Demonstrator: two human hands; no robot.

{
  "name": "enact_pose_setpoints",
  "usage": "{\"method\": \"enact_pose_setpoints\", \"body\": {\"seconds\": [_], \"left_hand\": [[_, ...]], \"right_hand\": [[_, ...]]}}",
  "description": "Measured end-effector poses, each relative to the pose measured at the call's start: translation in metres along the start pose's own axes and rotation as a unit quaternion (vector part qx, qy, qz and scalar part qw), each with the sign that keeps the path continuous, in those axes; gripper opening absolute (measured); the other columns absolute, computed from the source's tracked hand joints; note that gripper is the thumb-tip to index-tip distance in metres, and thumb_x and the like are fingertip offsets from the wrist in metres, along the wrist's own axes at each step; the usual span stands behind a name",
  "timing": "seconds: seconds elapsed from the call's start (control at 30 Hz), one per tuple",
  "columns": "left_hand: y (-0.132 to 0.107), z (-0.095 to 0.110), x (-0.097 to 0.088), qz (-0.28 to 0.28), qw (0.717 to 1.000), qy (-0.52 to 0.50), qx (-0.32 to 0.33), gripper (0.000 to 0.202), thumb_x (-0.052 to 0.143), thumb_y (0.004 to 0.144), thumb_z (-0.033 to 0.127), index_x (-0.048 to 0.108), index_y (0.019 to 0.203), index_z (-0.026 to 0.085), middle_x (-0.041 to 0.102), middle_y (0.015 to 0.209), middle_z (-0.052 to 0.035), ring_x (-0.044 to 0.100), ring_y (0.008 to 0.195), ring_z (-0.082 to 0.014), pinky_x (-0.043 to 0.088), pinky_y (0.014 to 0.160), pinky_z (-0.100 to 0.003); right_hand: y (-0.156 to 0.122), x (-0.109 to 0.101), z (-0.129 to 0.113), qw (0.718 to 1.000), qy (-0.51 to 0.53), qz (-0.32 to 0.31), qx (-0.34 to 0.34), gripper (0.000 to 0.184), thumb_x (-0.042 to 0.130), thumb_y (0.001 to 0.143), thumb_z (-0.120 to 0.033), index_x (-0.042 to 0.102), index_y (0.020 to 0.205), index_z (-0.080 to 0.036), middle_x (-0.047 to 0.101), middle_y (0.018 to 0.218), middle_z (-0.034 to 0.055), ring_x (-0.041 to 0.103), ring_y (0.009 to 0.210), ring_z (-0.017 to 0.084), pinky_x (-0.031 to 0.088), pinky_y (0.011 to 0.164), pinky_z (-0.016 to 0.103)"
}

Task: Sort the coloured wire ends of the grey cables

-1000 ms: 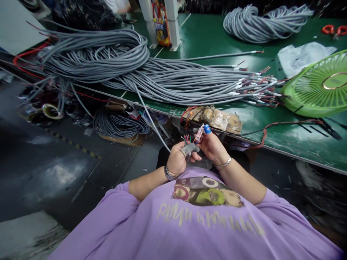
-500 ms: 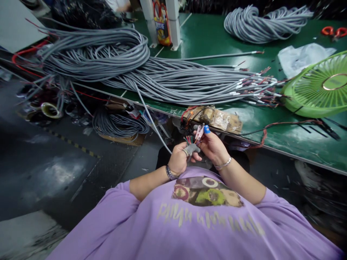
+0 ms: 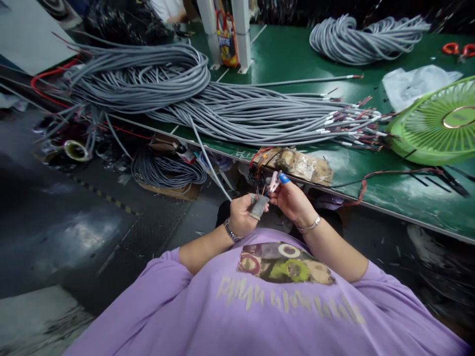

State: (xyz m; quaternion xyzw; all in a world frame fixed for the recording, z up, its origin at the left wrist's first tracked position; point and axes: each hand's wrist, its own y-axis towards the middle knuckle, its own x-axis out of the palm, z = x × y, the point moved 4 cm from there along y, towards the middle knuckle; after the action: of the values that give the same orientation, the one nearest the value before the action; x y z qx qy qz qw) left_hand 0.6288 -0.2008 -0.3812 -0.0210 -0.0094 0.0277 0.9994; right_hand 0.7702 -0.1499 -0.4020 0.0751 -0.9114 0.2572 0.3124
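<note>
My left hand (image 3: 243,213) is closed round the end of a grey cable (image 3: 208,160) that runs up to the bench; its thumb wears a grey cot. Thin coloured wires (image 3: 259,192) fan out of the cable end just above my fist. My right hand (image 3: 291,200), with a blue cot on its forefinger, pinches a small pale connector (image 3: 273,181) at the tips of those wires. Both hands are held close together in front of my chest, below the front edge of the green bench (image 3: 371,202).
A large bundle of grey cables (image 3: 222,106) with stripped ends lies across the bench. Another grey coil (image 3: 356,37) lies at the back. A green fan (image 3: 434,121) and a plastic bag (image 3: 411,84) are at right. A taped block (image 3: 300,165) sits at the edge. More cables (image 3: 166,172) lie below.
My left thumb has curled down over the cable end and the fanned wires show less. The hands stay in the same place; the view has shifted slightly.
</note>
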Motion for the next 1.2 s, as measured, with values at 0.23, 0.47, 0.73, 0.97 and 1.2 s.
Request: {"method": "enact_pose_setpoints", "body": {"seconds": [0.23,0.47,0.73,0.97,1.2], "left_hand": [[0.018,0.008,-0.005,0.01,0.98,0.174,0.093,0.009,0.076,0.063,0.023,0.067,0.06,0.024,0.063,0.064,-0.0057,0.063,0.074,-0.022,0.049,0.083,-0.035],[0.023,0.004,-0.002,-0.013,0.974,0.203,0.102,0.019,0.072,0.062,0.028,0.057,0.051,0.025,0.057,0.059,-0.0057,0.058,0.07,-0.0228,0.046,0.083,-0.037],[0.024,-0.004,-0.006,-0.019,0.97,0.211,0.12,0.019,0.071,0.06,0.026,0.054,0.051,0.025,0.053,0.059,-0.0049,0.056,0.069,-0.0219,0.045,0.082,-0.037],[0.023,-0.007,0.0,-0.055,0.944,0.273,0.177,0.025,0.07,0.062,0.026,0.049,0.049,0.025,0.051,0.057,-0.0033,0.051,0.061,-0.0191,0.043,0.076,-0.036],[0.02,-0.006,0.003,-0.052,0.92,0.313,0.231,0.024,0.068,0.064,0.027,0.048,0.051,0.024,0.05,0.053,-0.0024,0.05,0.056,-0.0169,0.04,0.067,-0.033]], "right_hand": [[0.005,-0.005,0.007,0.998,0.0,0.016,-0.059,0.049,0.07,0.074,-0.067,0.066,0.074,-0.018,0.064,0.066,0.0003,0.053,0.055,0.009,0.043,0.049,0.02],[0.009,0.001,0.01,0.998,0.002,0.019,-0.056,0.055,0.07,0.069,-0.073,0.064,0.073,-0.018,0.064,0.067,0.0,0.043,0.05,0.007,0.04,0.049,0.023],[0.012,-0.005,0.013,0.975,-0.062,0.052,-0.207,0.057,0.063,0.071,-0.077,0.06,0.065,-0.021,0.056,0.057,-0.0021,0.042,0.05,0.009,0.037,0.049,0.024],[0.01,0.004,0.013,0.995,0.074,0.052,-0.049,0.044,0.075,0.072,-0.063,0.064,0.079,-0.022,0.068,0.067,-0.0018,0.052,0.055,0.01,0.044,0.053,0.024],[0.009,0.005,0.013,0.991,0.111,0.075,-0.024,0.038,0.074,0.076,-0.058,0.063,0.075,-0.022,0.069,0.066,-0.0016,0.055,0.055,0.011,0.044,0.051,0.022]]}}
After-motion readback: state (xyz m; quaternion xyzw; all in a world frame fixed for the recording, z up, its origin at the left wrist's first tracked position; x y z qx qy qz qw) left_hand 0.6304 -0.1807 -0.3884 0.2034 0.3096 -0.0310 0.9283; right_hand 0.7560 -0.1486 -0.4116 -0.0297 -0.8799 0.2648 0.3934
